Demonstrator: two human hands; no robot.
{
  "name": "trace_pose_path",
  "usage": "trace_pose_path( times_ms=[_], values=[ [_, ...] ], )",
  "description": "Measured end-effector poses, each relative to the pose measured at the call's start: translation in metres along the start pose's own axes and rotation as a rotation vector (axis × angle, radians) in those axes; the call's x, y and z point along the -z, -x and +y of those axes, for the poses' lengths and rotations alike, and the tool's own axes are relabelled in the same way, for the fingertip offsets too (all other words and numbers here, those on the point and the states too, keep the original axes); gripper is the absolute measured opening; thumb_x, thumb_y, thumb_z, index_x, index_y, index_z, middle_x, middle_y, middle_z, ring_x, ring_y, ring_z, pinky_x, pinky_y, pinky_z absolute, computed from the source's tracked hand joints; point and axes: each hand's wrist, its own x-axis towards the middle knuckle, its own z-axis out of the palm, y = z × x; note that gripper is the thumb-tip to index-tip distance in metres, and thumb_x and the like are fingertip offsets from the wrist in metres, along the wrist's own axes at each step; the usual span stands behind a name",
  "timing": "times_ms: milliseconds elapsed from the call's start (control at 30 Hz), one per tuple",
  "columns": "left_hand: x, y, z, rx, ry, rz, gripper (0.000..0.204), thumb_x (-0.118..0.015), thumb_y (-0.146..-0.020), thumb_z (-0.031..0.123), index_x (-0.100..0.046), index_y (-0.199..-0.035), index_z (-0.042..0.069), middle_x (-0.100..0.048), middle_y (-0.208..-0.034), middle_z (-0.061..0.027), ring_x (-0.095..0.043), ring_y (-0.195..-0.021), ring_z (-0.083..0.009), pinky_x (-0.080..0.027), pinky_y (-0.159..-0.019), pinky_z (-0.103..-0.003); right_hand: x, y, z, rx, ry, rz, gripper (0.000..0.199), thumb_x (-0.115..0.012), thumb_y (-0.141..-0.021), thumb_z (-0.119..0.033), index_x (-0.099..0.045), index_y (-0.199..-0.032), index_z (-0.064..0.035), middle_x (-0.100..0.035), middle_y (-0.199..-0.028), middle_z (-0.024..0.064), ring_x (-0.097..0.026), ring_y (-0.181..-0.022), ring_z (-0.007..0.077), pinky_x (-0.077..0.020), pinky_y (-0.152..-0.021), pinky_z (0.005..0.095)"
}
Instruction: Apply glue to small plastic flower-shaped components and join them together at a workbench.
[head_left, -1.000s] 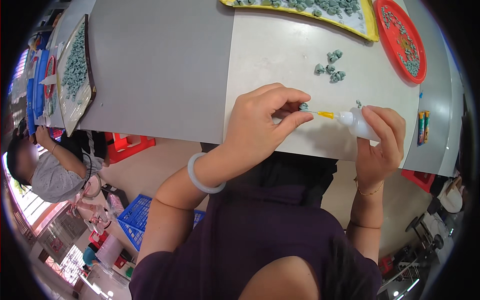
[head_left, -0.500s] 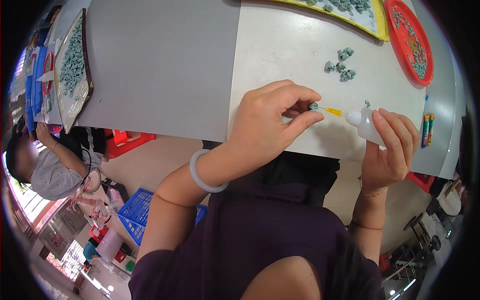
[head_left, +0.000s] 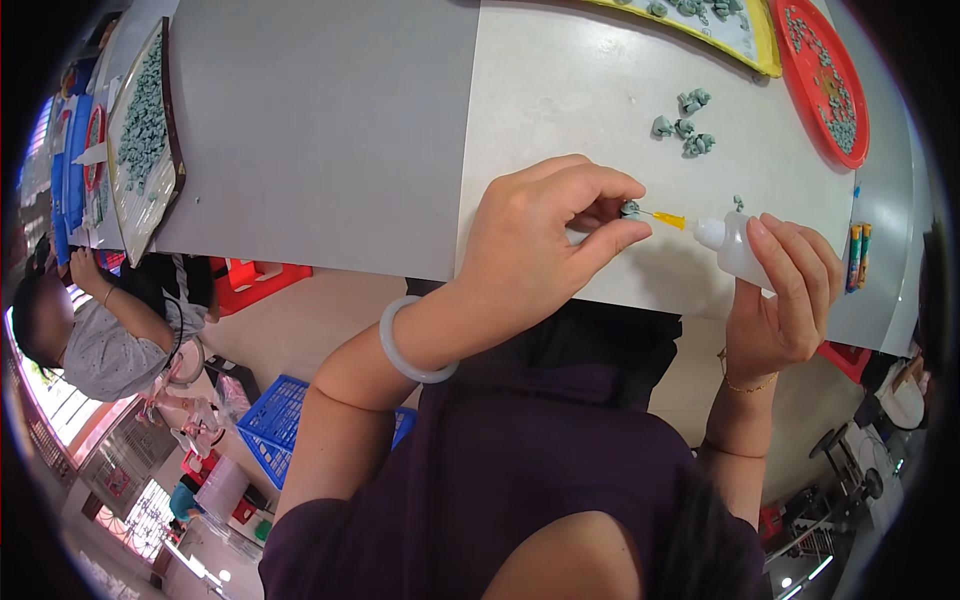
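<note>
While the tiny grey-green piece [head_left: 630, 209] sits pinched between thumb and forefinger of the left hand [head_left: 545, 245], the needle tip of the small white squeeze bottle [head_left: 735, 250] touches it or is just short of it; which one cannot be told. The piece is held just above the near edge of the white tabletop [head_left: 560, 110]. The bottle has a yellow collar at the needle base and lies nearly level, nozzle pointing left. The right hand [head_left: 785, 300] is wrapped around the bottle body, fingers curled over it. A pale bangle [head_left: 410, 345] rings the left wrist, a thin chain the right.

Farther up the table lies a small cluster of grey-green pieces [head_left: 683, 125], apart from both hands. A red round tray [head_left: 835, 60] with more pieces sits at the upper right, a yellow-rimmed tray [head_left: 730, 35] beside it. Two orange tubes [head_left: 858, 255] lie right of the bottle hand. At far left is a brown-edged tray [head_left: 145, 130] heaped with pieces. Another person [head_left: 90, 330] sits lower left, near a blue crate [head_left: 275, 425] on the floor.
</note>
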Motion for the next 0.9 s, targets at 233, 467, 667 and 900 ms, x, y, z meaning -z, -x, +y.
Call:
trace_pose_path(
  times_ms=[233, 467, 667, 900],
  values=[
    [-0.001, 0.000, 0.000, 0.007, 0.018, 0.006, 0.019, -0.071, -0.070, 0.003, -0.064, -0.087, 0.000, -0.062, -0.073, -0.0074, -0.062, -0.067, -0.0131, -0.049, -0.061, -0.022, 0.001, 0.002, 0.003, -0.041, -0.017, 0.019, 0.037, -0.067, -0.057, 0.009, -0.069, -0.089, -0.0099, -0.064, -0.087, 0.0022, -0.056, -0.082, 0.0190, -0.0442, -0.072, 0.0273],
    [-0.002, 0.000, 0.001, 0.016, 0.011, 0.015, 0.018, -0.071, -0.070, 0.002, -0.064, -0.087, 0.000, -0.061, -0.072, -0.0067, -0.061, -0.066, -0.0120, -0.049, -0.061, -0.022, 0.001, 0.003, 0.007, -0.047, -0.027, -0.001, 0.035, -0.067, -0.058, 0.009, -0.068, -0.088, -0.0084, -0.063, -0.088, 0.0034, -0.056, -0.082, 0.0196, -0.0445, -0.073, 0.0271],
    [0.000, -0.002, 0.005, -0.010, -0.023, -0.013, 0.018, -0.070, -0.070, 0.001, -0.064, -0.087, 0.000, -0.060, -0.073, -0.0062, -0.058, -0.066, -0.0105, -0.048, -0.062, -0.021, 0.004, 0.012, 0.050, -0.537, -0.350, 0.072, 0.030, -0.065, -0.069, 0.007, -0.059, -0.097, -0.0025, -0.060, -0.099, 0.0076, -0.055, -0.086, 0.0151, -0.0429, -0.078, 0.0253],
    [-0.002, 0.000, 0.003, 0.022, 0.001, -0.010, 0.020, -0.069, -0.071, 0.000, -0.063, -0.090, -0.001, -0.060, -0.076, -0.0076, -0.060, -0.069, -0.0134, -0.052, -0.065, -0.023, 0.004, 0.022, 0.090, -0.784, -0.600, 0.023, 0.030, -0.061, -0.080, 0.000, -0.046, -0.106, -0.0026, -0.058, -0.102, 0.0097, -0.052, -0.093, 0.0151, -0.0408, -0.085, 0.0265]
  ],
)
